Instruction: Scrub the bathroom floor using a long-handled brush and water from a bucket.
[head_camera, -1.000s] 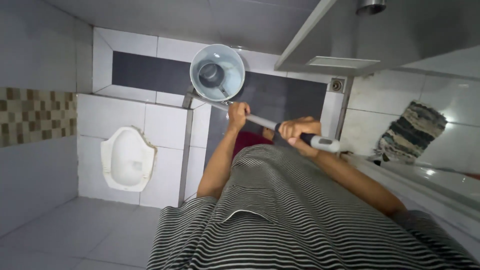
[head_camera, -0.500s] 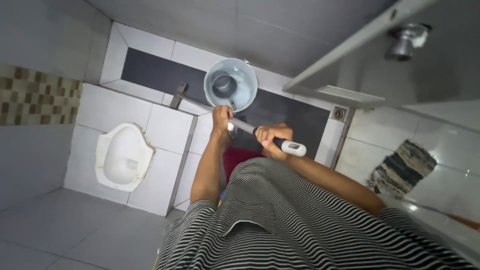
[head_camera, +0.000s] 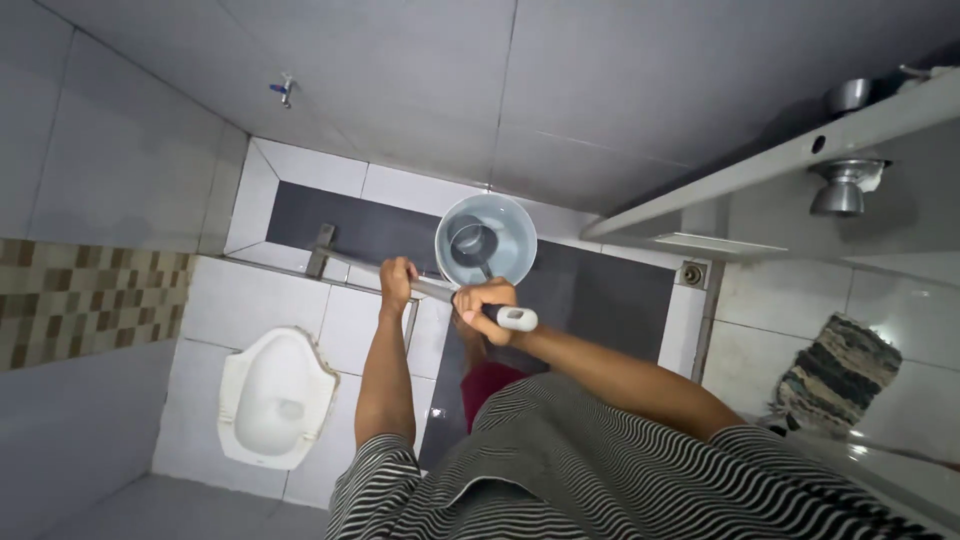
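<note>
I have both hands closed around a long-handled floor wiper (head_camera: 400, 278): my left hand (head_camera: 396, 275) grips the grey shaft partway down, and my right hand (head_camera: 487, 303) is clenched on the dark grip at the top, just short of its white end cap (head_camera: 517, 320). The shaft runs down and away from me to the wiper head (head_camera: 320, 250), which sits on the dark grey floor strip (head_camera: 380, 230) right against the edge of the raised white tiled step (head_camera: 300, 300). What worries me is the pale blue bucket (head_camera: 486, 240) with a dipper (head_camera: 470, 243) inside it, standing just beyond my hands; a wide sweep of the shaft could knock it and tip it over. The head could also catch on the step's edge and jerk the handle in my grip. The tiles look glossy, so I judge them slippery if wet, and a hard push might cost me my footing beside the squat toilet pan (head_camera: 275, 398). The floor drain (head_camera: 692, 273) lies well off to my right.
</note>
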